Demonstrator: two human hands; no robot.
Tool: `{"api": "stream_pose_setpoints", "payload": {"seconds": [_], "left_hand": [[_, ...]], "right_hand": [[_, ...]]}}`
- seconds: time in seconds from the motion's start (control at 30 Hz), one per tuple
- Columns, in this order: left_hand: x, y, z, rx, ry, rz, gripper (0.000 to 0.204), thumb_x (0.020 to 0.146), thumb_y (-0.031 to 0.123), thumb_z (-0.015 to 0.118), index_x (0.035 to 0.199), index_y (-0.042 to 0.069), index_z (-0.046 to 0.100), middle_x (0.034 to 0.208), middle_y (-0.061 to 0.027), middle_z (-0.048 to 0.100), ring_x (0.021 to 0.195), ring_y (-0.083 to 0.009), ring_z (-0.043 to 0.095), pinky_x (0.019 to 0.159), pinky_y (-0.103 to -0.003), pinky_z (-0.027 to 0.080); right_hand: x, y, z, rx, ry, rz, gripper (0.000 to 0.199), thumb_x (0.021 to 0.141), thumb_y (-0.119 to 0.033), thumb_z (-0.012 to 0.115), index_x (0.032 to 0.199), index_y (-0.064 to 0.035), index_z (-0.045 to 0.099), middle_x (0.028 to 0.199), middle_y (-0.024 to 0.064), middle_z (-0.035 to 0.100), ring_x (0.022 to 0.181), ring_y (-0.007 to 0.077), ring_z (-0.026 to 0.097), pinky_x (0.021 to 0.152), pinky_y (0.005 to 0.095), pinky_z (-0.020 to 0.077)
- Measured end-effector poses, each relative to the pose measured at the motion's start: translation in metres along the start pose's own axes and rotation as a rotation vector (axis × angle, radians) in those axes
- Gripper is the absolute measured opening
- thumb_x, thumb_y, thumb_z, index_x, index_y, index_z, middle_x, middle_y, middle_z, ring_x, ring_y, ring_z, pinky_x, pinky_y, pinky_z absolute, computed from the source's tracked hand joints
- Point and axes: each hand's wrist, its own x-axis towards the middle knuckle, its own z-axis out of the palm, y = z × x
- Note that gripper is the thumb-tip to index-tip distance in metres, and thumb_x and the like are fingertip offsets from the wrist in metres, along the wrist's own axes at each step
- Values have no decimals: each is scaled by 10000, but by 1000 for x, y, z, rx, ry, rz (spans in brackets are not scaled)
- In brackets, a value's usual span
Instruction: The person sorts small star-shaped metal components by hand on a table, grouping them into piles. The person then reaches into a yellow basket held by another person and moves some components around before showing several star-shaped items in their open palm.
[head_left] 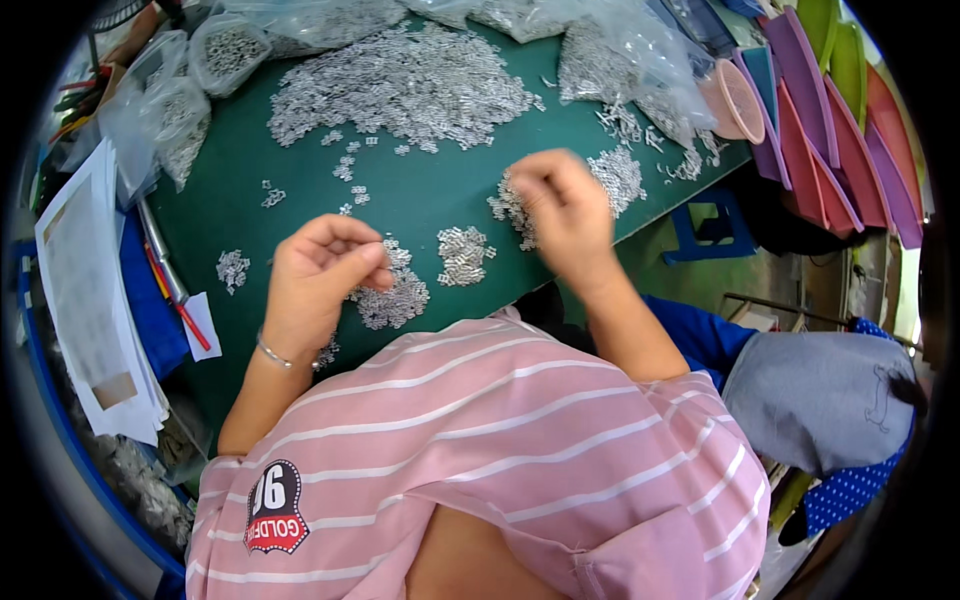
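My left hand [318, 275] hovers over a small heap of silver metal parts [398, 295] on the green table mat [420, 190], its fingers curled in a pinch; whether a part sits between them I cannot tell. My right hand [562, 205] is blurred and curled over another heap of the same parts [615, 175] near the table's right edge. A third little heap [463, 255] lies between my hands. A wide spread of the same silver parts [400, 85] covers the far middle of the mat.
Clear plastic bags of parts [185, 95] sit at the far left, more bags [630, 50] at the far right. Stacked pink and purple trays [830, 140] stand right of the table. Papers [85, 290] and red pens [180, 305] lie at left. A blue stool [705, 225] stands below the edge.
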Motion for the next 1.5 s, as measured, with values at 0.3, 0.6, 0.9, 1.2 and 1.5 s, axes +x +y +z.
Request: {"api": "stream_pose_setpoints", "payload": {"seconds": [0.3, 0.6, 0.9, 1.2, 1.5], "left_hand": [[5, 0, -4, 32, 44, 44, 101, 848, 36, 616, 930, -14, 587, 797, -79, 631, 674, -130, 630, 632, -252, 539], [0, 0, -12, 74, 100, 76, 103, 844, 30, 620, 927, -17, 582, 784, -77, 631, 680, -129, 624, 642, -248, 526], [-11, -1, -23, 112, 199, 116, 106, 835, 20, 628, 923, -18, 581, 775, -80, 632, 676, -131, 609, 647, -239, 505], [-4, 1, -35, 314, 311, 337, 97, 839, -26, 616, 932, -27, 589, 833, -53, 612, 728, -108, 601, 687, -227, 505], [-13, -1, -44, 428, 351, 341, 97, 849, -24, 607, 944, -24, 588, 827, -42, 607, 734, -94, 593, 684, -203, 486]], "right_hand": [[-21, 92, -92, -595, 194, 230, 148, 852, -122, 598, 907, 7, 647, 833, 135, 640, 757, 235, 615, 705, 311, 471], [28, 76, -47, -510, 145, -38, 97, 820, -25, 590, 897, -20, 649, 842, 134, 605, 792, 285, 591, 748, 346, 465], [56, 97, -29, -597, -16, 38, 127, 754, -36, 605, 839, -66, 696, 880, 105, 620, 886, 313, 571, 765, 411, 461], [61, 93, -21, -571, -22, 9, 87, 773, -46, 627, 849, -7, 645, 826, 163, 586, 821, 354, 569, 746, 403, 460], [34, 81, -124, -511, 2, 402, 135, 814, -92, 594, 882, 18, 635, 812, 202, 642, 780, 345, 626, 719, 367, 484]]}}
